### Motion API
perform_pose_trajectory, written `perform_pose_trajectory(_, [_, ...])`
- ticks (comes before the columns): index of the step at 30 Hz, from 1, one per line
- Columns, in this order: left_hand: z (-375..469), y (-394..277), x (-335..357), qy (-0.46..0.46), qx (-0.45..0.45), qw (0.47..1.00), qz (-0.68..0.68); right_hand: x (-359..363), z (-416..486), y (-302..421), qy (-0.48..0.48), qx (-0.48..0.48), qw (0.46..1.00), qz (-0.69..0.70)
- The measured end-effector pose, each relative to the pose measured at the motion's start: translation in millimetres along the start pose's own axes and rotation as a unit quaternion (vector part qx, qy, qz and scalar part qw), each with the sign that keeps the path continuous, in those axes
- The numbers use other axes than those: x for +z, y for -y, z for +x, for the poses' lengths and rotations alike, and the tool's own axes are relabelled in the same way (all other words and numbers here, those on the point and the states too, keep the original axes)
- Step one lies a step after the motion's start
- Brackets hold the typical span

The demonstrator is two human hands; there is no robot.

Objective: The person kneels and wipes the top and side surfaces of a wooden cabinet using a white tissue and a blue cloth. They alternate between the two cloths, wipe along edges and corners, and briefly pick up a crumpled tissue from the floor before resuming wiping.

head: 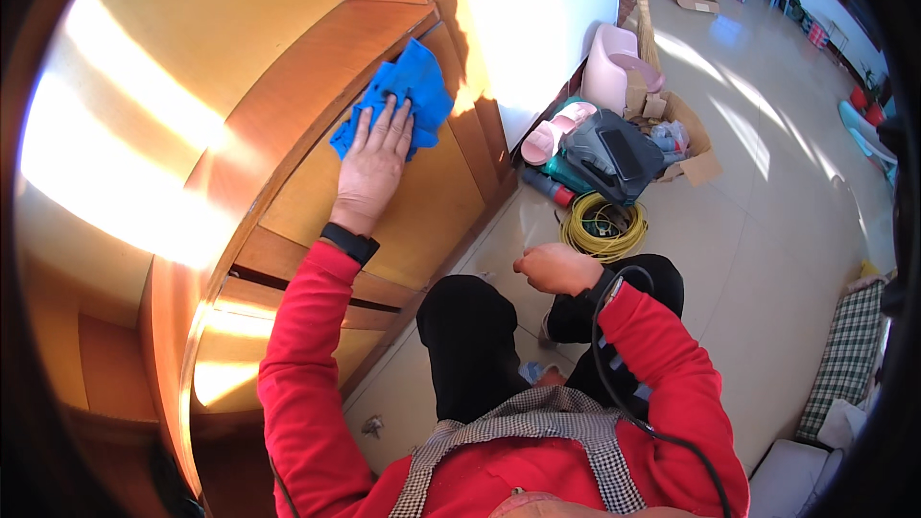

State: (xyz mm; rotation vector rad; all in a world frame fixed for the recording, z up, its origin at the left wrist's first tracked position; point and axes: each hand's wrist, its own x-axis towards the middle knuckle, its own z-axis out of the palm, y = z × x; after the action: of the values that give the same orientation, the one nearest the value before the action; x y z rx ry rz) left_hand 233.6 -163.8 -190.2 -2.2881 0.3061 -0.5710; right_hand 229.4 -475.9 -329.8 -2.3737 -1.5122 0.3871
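Note:
My left hand (375, 151) lies flat on a blue cloth (424, 97), pressing it against the upper front of a curved wooden cabinet (432, 208), just under its top edge. The cloth is bunched under the fingers and spreads out past their tips. Over my right knee, my right hand (557, 267) is held with its fingers curled; whether anything is inside them cannot be told. Beyond that hand, a coil of yellow cable (633, 237) rests on the tiled floor.
By the white wall stand a grey plastic case (611, 155), pink slippers (550, 137), a pink plastic seat (608, 75), a straw broom (642, 21) and an open cardboard box (694, 129). At the right is a checked cushion (842, 352). A black cable hangs along my right arm.

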Motion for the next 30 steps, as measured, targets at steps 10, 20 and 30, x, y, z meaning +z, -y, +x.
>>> perform_pose_trajectory(10, [2.7,-152.7,145.4,0.108,0.188,0.976,-0.007,-17.3,-16.5,-2.0,0.062,0.027,0.997,-0.043])
perform_pose_trajectory(20, [-118.2,-144.6,138.8,0.18,0.169,0.965,-0.091,-24.6,-26.5,3.6,0.018,0.006,0.998,-0.057])
perform_pose_trajectory(30, [-183.5,-16.5,5.8,0.128,-0.042,0.991,0.012,-28.9,-31.5,8.3,-0.007,-0.007,0.999,-0.038])
